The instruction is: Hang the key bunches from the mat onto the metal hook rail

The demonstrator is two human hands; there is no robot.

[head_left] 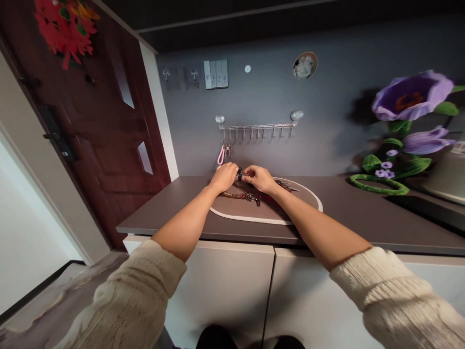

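Note:
My left hand (224,177) and my right hand (260,178) meet above an oval mat with a white rim (254,221). Between their fingertips is a small black item with a shiny metal part (239,175), which both hands pinch; its exact kind is too small to make out. Below the hands, a patterned brown strap with metal rings and keys (250,197) lies on the mat. More keys (288,186) rest beyond my right wrist, partly covered by it. Just behind my left hand, keys with a pink loop (221,155) hang from the clear hook rail (259,127).
The mat lies on a dark countertop (163,208) above white cabinet doors (221,286). To the right stand purple fabric flowers (412,99) with a green ring base (378,184). A switch panel (216,74) is on the grey wall; a dark red door (109,126) is at left.

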